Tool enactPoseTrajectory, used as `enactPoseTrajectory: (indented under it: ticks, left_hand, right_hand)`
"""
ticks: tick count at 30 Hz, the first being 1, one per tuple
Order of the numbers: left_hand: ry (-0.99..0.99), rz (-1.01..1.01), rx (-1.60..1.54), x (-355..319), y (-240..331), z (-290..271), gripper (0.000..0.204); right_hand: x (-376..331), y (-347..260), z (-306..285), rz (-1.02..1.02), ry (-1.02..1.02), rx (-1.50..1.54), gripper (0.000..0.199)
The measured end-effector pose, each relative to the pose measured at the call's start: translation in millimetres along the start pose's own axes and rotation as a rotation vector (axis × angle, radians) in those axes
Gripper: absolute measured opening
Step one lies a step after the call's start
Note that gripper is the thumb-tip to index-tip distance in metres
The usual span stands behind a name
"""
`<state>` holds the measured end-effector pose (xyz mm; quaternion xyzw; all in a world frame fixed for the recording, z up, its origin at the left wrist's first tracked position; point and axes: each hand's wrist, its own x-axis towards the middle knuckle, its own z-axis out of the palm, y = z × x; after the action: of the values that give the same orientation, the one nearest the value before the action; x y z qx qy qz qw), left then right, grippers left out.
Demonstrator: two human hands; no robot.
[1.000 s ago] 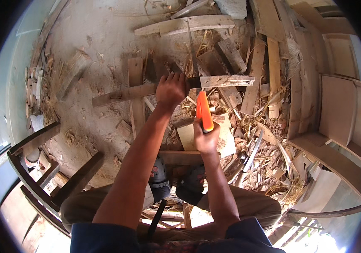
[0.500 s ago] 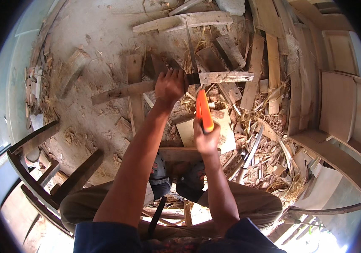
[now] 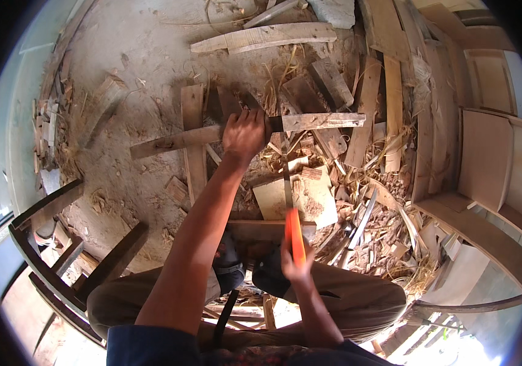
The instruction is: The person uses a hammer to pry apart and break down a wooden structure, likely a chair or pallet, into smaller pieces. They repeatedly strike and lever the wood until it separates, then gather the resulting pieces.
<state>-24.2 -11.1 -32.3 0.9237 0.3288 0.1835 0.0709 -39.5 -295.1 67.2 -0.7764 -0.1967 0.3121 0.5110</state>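
A long, slightly curved wooden piece (image 3: 325, 121) lies crosswise in front of me, raised on other boards, with a dark band near its middle. My left hand (image 3: 244, 135) is closed over it just left of that band. My right hand (image 3: 296, 261) grips the orange handle of a handsaw (image 3: 296, 235), low and close to my knees. The saw's narrow blade points away from me, and its far part reaches the wooden piece right of my left hand. How deep any cut goes cannot be made out.
A board (image 3: 194, 131) runs beneath the wooden piece. Wood chips and shavings (image 3: 374, 235) cover the floor on the right, around a pale square board (image 3: 273, 201). A long metal blade (image 3: 363, 219) lies there. A dark wooden frame (image 3: 47, 250) stands at left, panels (image 3: 484, 158) at right.
My right hand has drawn the saw back toward my body, and the blade has slid nearer with it. My left hand stays on the wooden piece.
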Motion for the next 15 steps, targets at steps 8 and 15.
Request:
enactPoseTrajectory:
  ticks: [8, 15]
  left_hand:
    - [0.034, 0.003, 0.042, 4.1, 3.2, 2.7, 0.019]
    - [0.066, -0.009, 0.005, 2.6, -2.7, 6.6, 0.019]
  right_hand:
    - [102.1, -33.5, 25.0, 0.248, -0.032, 0.101, 0.006]
    - [-56.9, -3.5, -39.6, -0.020, -0.005, -0.005, 0.014]
